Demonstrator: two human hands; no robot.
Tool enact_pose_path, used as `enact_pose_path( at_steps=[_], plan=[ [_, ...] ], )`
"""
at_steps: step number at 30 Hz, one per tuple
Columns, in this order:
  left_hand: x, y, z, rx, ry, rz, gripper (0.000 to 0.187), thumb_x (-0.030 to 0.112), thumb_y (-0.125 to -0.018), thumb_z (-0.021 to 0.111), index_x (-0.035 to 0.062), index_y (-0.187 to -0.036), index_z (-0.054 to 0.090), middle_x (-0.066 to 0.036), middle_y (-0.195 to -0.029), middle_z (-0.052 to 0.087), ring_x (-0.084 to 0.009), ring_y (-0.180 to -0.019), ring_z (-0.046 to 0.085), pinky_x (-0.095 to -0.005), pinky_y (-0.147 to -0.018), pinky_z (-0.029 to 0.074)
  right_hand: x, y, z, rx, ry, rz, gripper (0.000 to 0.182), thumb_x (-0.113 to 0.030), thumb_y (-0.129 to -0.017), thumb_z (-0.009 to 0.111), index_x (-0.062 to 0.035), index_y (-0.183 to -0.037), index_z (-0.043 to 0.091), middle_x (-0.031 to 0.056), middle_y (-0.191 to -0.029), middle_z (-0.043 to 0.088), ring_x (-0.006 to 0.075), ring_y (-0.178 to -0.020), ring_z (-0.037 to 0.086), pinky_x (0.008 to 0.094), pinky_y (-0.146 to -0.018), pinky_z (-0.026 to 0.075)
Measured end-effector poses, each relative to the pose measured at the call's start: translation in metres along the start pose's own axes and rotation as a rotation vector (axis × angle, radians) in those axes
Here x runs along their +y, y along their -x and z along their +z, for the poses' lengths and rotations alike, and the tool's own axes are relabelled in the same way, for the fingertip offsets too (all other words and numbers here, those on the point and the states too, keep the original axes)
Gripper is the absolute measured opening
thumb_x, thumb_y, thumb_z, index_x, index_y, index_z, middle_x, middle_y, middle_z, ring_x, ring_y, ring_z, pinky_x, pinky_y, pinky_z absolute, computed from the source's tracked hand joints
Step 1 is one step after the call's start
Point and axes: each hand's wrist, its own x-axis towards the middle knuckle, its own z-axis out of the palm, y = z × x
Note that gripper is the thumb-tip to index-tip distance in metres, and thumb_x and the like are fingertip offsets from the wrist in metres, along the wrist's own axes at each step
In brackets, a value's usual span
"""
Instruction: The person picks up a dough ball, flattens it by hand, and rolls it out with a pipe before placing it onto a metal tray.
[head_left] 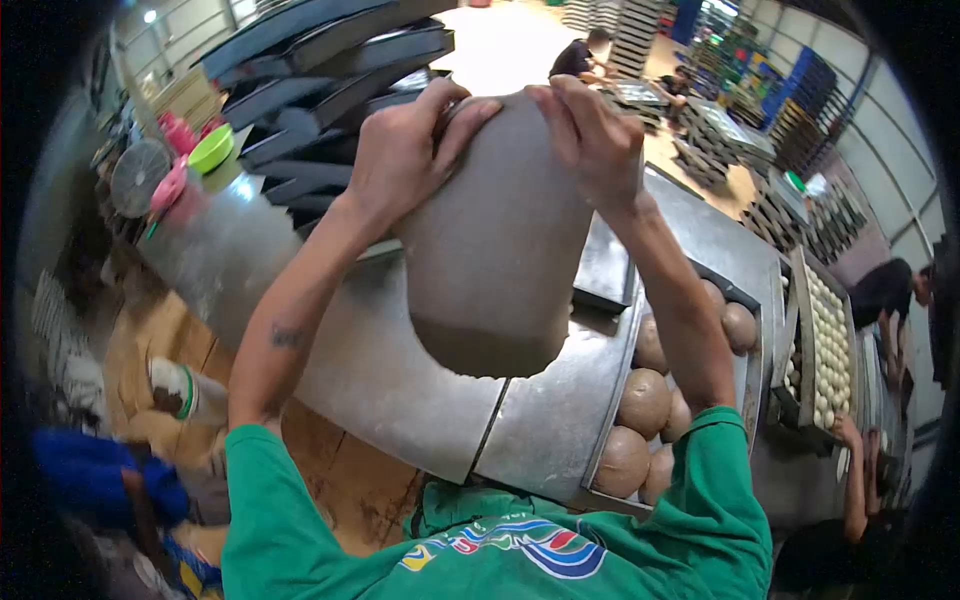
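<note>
Left hand (408,150): clenched on brown sheet (500,230), top edge;
Right hand (597,135): clenched on same edge;
Table (400,350): beneath both hands;
Brown balls (644,400): in tray (611,400), below right hand.

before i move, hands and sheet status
Left hand, right hand pinching dough sheet by top edge. Raised over metal table. Tray of dough balls by right forearm.

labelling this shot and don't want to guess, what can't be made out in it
Head view:
- far side of the brown sheet: faces away from the camera
- whatever parts of the left hand and right hand are behind it: hidden by the sheet
- number of brown balls: right forearm covers part of their tray
- small shirt lettering: folds, too small
</note>
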Motion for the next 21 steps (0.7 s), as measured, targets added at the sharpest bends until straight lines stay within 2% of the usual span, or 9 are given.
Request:
enact_pose_path(
  at_steps=[1, 4, 6, 9, 10, 15, 17, 18, 21],
  plan=[
    [-0.004, -0.017, 0.016, -0.019, 0.029, 0.042, 0.030, 0.034, -0.091, 0.063, 0.0036, -0.095, 0.061, -0.015, -0.064, 0.063, -0.0285, -0.056, 0.064, -0.0360, -0.052, 0.049, 0.017, 0.000, -0.008, -0.048, 0.014, 0.076, 0.013, -0.007, -0.085, 0.070, -0.0012, -0.093, 0.062, 0.0103, -0.079, 0.068, 0.0174, -0.062, 0.068, 0.0279, -0.052, 0.052],
    [-0.018, -0.060, 0.069, -0.047, 0.061, 0.175, 0.035, 0.039, -0.093, 0.058, 0.0043, -0.097, 0.061, -0.016, -0.064, 0.063, -0.0307, -0.058, 0.065, -0.0390, -0.054, 0.051, 0.060, 0.009, -0.021, -0.083, 0.131, 0.101, 0.010, -0.008, -0.087, 0.068, -0.0026, -0.091, 0.061, 0.0109, -0.077, 0.068, 0.0174, -0.062, 0.068, 0.0283, -0.051, 0.052],
    [-0.026, -0.083, 0.106, -0.092, 0.074, 0.244, 0.038, 0.043, -0.094, 0.054, 0.0054, -0.098, 0.062, -0.016, -0.064, 0.064, -0.0329, -0.060, 0.065, -0.0419, -0.055, 0.052, 0.087, 0.020, -0.026, -0.183, 0.182, 0.250, 0.009, -0.010, -0.089, 0.065, -0.0026, -0.089, 0.060, 0.0132, -0.075, 0.067, 0.0211, -0.061, 0.067, 0.0313, -0.052, 0.051],
    [-0.043, -0.111, 0.162, -0.138, 0.108, 0.311, 0.038, 0.043, -0.094, 0.053, 0.0062, -0.097, 0.061, -0.016, -0.064, 0.064, -0.0341, -0.060, 0.065, -0.0431, -0.056, 0.052, 0.125, 0.045, -0.018, -0.135, 0.241, 0.268, 0.011, -0.011, -0.091, 0.064, -0.0021, -0.087, 0.059, 0.0153, -0.074, 0.065, 0.0266, -0.061, 0.066, 0.0353, -0.052, 0.050],
    [-0.055, -0.118, 0.184, -0.170, 0.124, 0.311, 0.037, 0.043, -0.095, 0.053, 0.0064, -0.095, 0.061, -0.016, -0.064, 0.064, -0.0350, -0.060, 0.065, -0.0440, -0.056, 0.051, 0.136, 0.054, -0.015, -0.171, 0.272, 0.317, 0.013, -0.013, -0.091, 0.064, -0.0019, -0.087, 0.058, 0.0167, -0.074, 0.065, 0.0311, -0.062, 0.066, 0.0382, -0.052, 0.050],
    [-0.087, -0.137, 0.251, -0.223, 0.190, 0.327, 0.036, 0.041, -0.094, 0.054, 0.0059, -0.087, 0.060, -0.017, -0.065, 0.064, -0.0356, -0.066, 0.066, -0.0449, -0.060, 0.052, 0.182, 0.087, 0.009, -0.199, 0.368, 0.417, 0.017, -0.017, -0.091, 0.063, -0.0020, -0.086, 0.059, 0.0182, -0.073, 0.064, 0.0341, -0.063, 0.065, 0.0396, -0.052, 0.049],
    [-0.103, -0.138, 0.276, -0.171, 0.220, 0.397, 0.029, 0.035, -0.094, 0.058, 0.0065, -0.101, 0.058, -0.017, -0.066, 0.065, -0.0325, -0.059, 0.067, -0.0429, -0.051, 0.050, 0.195, 0.100, 0.017, -0.181, 0.397, 0.317, 0.026, -0.024, -0.097, 0.054, -0.0041, -0.081, 0.052, 0.0174, -0.066, 0.061, 0.0333, -0.053, 0.061, 0.0422, -0.046, 0.047],
    [-0.107, -0.139, 0.281, -0.045, 0.226, 0.485, 0.026, 0.032, -0.095, 0.057, 0.0069, -0.100, 0.055, -0.017, -0.063, 0.063, -0.0326, -0.059, 0.067, -0.0423, -0.050, 0.050, 0.196, 0.102, 0.019, -0.202, 0.434, 0.353, 0.028, -0.025, -0.096, 0.055, -0.0045, -0.078, 0.052, 0.0181, -0.065, 0.061, 0.0341, -0.054, 0.061, 0.0428, -0.047, 0.047],
    [-0.123, -0.143, 0.292, -0.077, 0.210, 0.509, 0.021, 0.029, -0.096, 0.056, 0.0089, -0.103, 0.055, -0.017, -0.068, 0.063, -0.0280, -0.058, 0.067, -0.0407, -0.048, 0.050, 0.206, 0.105, 0.025, -0.198, 0.477, 0.322, 0.028, -0.028, -0.095, 0.057, -0.0042, -0.079, 0.056, 0.0182, -0.066, 0.062, 0.0337, -0.054, 0.063, 0.0416, -0.048, 0.049]
  ],
)
